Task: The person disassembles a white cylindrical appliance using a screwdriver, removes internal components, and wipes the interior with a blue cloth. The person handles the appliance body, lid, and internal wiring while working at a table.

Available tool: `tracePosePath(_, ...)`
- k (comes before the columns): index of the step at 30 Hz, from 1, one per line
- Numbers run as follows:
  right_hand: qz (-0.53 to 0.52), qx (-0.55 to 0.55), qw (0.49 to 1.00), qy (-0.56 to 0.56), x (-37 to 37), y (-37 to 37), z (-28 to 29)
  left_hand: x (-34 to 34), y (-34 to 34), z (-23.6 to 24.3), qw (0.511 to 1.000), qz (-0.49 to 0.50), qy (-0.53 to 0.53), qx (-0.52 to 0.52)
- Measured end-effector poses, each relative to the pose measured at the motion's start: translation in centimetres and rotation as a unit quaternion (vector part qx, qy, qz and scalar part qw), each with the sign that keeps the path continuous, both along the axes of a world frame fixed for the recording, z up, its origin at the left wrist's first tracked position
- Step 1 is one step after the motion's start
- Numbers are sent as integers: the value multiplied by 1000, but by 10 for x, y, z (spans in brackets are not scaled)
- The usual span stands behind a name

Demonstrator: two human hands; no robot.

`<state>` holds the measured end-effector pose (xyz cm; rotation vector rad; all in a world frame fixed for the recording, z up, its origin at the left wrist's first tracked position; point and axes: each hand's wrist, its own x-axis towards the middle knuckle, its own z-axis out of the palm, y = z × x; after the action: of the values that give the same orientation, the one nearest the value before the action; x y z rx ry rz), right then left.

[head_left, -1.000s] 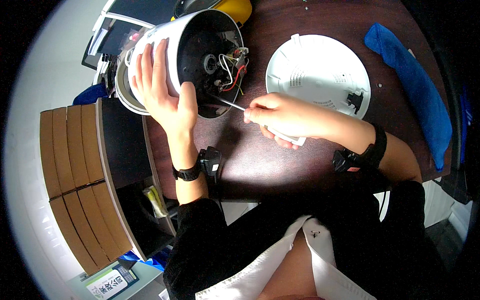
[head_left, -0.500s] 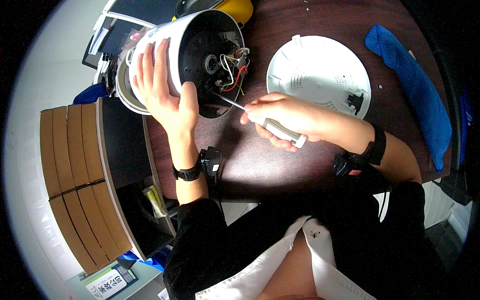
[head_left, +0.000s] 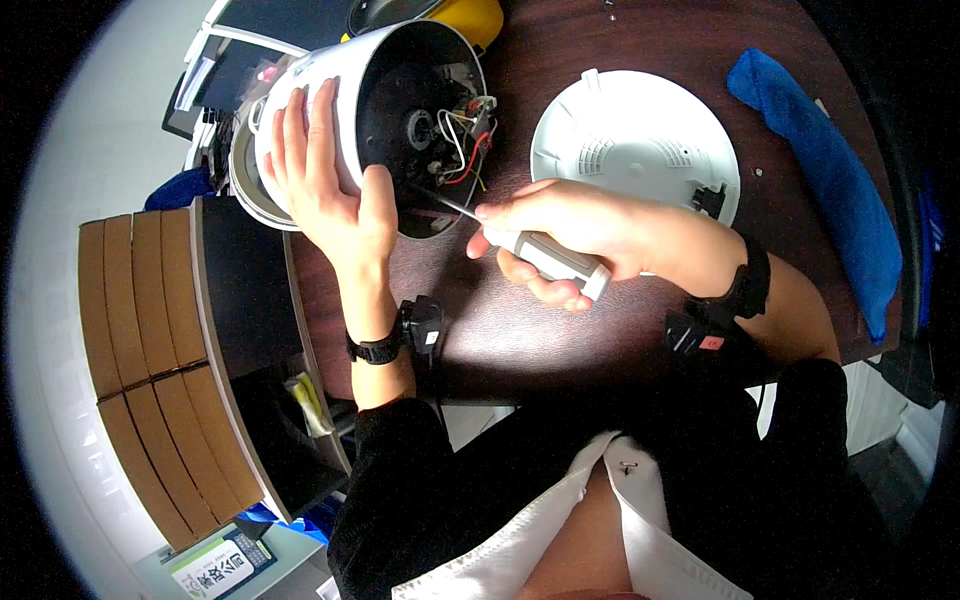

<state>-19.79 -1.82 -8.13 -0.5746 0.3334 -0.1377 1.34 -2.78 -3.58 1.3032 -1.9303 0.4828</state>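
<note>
My left hand [head_left: 335,205] lies on the side of a white appliance housing [head_left: 347,115], its fingers stretched out nearly straight with narrow gaps between them and its thumb lying by the rim; the palm presses against the shell without wrapping round it. The housing rests on its side on the dark brown surface [head_left: 480,340], toward the left, and its open end faces right. Inside that dark opening I see white wires [head_left: 450,133] and a red wire [head_left: 470,172], bunched along the right side.

My right hand [head_left: 570,220] is curled loosely round the grey and white handle of a screwdriver [head_left: 560,262], thumb pointing along toward the shaft and the fingertips partly lifted away. The shaft slants up and left into the lower part of the opening; the tip is lost in shadow, so I cannot tell what it touches.

A round white cover [head_left: 640,125] lies behind my right hand, with vent slots and a small black fitting [head_left: 709,198] near its right edge. A twisted blue cloth [head_left: 825,190] stretches along the right side of the surface, and a tiny pale piece [head_left: 758,172] sits between it and the cover. Something yellow [head_left: 482,25] stands beyond the housing.
</note>
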Motion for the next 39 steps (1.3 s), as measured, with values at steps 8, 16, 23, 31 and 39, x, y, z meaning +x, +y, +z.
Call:
tracePosePath(8, 47, -76, 996, 13, -3, -15, -8, 2, -1, 0, 1000, -1, 0, -1)
tracePosePath(16, 68, -523, 797, 294, 6, -5, 22, 1, -1, -1, 1000, -3, 0, 4)
tracePosePath(23, -137, -822, 478, 279, 3, 16, -3, -3, 3, 5, 1000, 5, -29, -7)
tracePosePath(31, -74, -448, 860, 235, 7, 12, 11, 3, 0, 2, 1000, -3, -5, 4)
tracePosePath(39, -65, -178, 976, 111, 5, 11, 1, 5, -2, 0, 1000, -8, -5, 1)
